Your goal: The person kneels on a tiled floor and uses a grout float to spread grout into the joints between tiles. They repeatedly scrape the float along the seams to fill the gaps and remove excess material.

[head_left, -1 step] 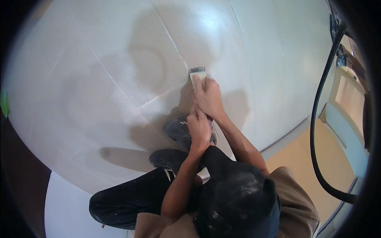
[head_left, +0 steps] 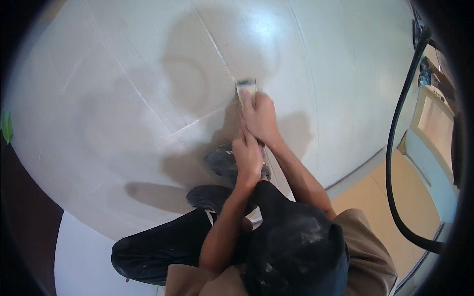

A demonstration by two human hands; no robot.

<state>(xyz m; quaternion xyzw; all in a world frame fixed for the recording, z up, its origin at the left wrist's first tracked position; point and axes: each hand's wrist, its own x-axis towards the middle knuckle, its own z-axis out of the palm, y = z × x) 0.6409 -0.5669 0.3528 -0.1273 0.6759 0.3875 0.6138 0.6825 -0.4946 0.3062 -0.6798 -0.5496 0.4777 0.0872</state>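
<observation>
A flat scraper (head_left: pixel 247 88) with a pale body and a dark front edge rests on or just over the light tiled floor (head_left: pixel 148 74), right beside a grout line. My right hand (head_left: pixel 261 118) is closed round it, thumb stretched along its top. Close behind, my left hand (head_left: pixel 248 157) is also closed, its fingertips against the heel of the right hand, apparently on the rear of the scraper. Both palms hide the handle. The front edge is a little blurred.
My dark shoes (head_left: pixel 212 197) and bent knee (head_left: pixel 148 246) are near the hands. A black cable (head_left: pixel 390 163) loops down at the right. Beyond it lie tan panels (head_left: pixel 385 192) and a pale frame (head_left: pixel 434 111). A green leaf (head_left: pixel 6 127) shows at the far left.
The scraper has shifted slightly forward, away from me, with the right hand. The left hand has hardly moved, and both grips look the same.
</observation>
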